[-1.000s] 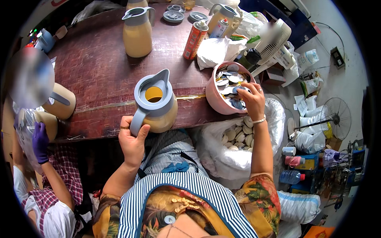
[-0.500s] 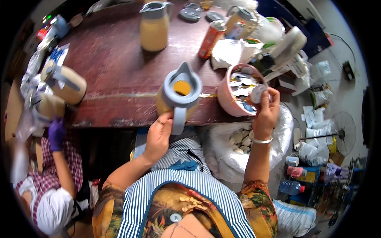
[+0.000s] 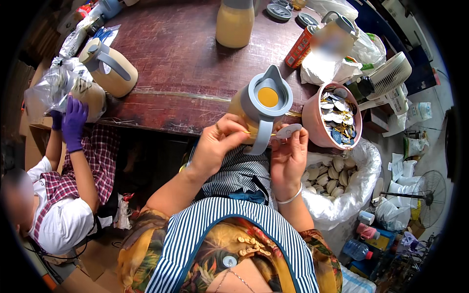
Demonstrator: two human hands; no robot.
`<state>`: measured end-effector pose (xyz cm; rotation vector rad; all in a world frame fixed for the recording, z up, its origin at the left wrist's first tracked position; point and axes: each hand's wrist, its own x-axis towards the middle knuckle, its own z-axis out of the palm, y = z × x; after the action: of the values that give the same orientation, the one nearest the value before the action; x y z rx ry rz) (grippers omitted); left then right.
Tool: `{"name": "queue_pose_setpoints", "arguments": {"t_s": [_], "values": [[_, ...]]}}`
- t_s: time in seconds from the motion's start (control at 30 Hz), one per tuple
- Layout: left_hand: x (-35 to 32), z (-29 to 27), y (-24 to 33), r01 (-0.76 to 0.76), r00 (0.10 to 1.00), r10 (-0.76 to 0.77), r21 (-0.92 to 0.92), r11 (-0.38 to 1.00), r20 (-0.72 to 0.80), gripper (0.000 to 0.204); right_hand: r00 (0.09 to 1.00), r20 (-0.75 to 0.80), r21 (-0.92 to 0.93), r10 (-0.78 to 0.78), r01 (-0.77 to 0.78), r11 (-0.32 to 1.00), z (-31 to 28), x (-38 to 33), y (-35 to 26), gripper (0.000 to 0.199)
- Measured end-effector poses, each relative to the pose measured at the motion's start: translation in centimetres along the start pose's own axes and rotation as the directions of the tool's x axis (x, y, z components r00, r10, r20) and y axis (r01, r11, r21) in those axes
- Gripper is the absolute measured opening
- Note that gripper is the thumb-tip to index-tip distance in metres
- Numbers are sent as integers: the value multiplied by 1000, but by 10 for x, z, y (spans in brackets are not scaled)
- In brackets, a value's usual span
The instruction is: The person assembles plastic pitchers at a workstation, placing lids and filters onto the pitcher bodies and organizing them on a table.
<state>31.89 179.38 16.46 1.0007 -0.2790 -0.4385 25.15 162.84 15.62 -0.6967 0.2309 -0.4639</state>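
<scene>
right hand point(image 3: 289, 155) pinches a small oval plate point(image 3: 288, 130); left hand point(image 3: 217, 144) grips what looks like a thin yellow tool point(image 3: 254, 133). both meet at the jug point(image 3: 261, 105) handle, just ahead at the surface point(image 3: 181, 58) edge.

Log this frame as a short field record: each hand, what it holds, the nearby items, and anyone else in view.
left hand: pinching a thin yellow stick against the jug
right hand: holding a small oval grey piece at its fingertips
jug: beige, grey lid and handle, at the table's near edge
pink bowl: right of jug, full of oval pieces
white bag: below the bowl, holds pale oval pieces
table: dark wood, more jugs on it
co-worker's gloved hand: purple glove, handling a bagged jug
</scene>
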Motion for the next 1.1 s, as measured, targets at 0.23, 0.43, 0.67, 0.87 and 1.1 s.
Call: {"name": "queue_pose_setpoints", "arguments": {"t_s": [0.23, 0.43, 0.67, 0.87, 1.1], "values": [[10, 5, 20, -79, 979, 168, -553, 830, 112, 6, 976, 125, -62, -176, 185, 981, 19, 9, -2, 8], [22, 16, 17, -300, 942, 271, 135, 944, 199, 33, 664, 716, -601, -214, 743, 294, 45, 33, -43, 21], [35, 12, 99, -439, 893, 47, 843, 310, 448, 38, 472, 873, -449, -121, 876, 174, 52, 53, -25, 46], [51, -3, 69, -443, 812, 508, 870, 218, 287, 33, 555, 803, -595, -216, 770, -232, 47, 42, 0, 50], [12, -4, -26, -432, 736, 673, 817, 382, 75, 34, 343, 788, -535, -511, 794, -291, 37, 36, 14, 29]]}}
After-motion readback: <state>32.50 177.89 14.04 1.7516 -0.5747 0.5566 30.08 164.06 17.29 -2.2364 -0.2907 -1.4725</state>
